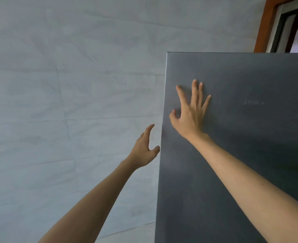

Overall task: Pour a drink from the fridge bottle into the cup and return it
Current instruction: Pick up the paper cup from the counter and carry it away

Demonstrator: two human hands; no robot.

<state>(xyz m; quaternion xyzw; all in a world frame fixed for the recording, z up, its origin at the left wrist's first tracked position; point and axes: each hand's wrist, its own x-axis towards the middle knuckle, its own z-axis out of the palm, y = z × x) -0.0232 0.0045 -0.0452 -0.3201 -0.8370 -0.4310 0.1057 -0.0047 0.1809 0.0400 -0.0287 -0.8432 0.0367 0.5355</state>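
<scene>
The right hand (190,118) lies flat on the fridge door (241,155), wall (65,85) to its left.

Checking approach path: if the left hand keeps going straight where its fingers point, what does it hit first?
Likely the fridge door's left edge: the left hand is open beside it, fingers angled up-right toward it. Depth is unclear; it could pass alongside toward the tiled wall.

Fridge door (249,155): dark grey, matte, flat panel, filling the right half of the view. Its left edge runs near-vertical, its top edge is visible, and faint lettering sits at upper right. The surface is faintly smudged. No bottle or cup is in view; whether the door is fully closed cannot be told.
</scene>
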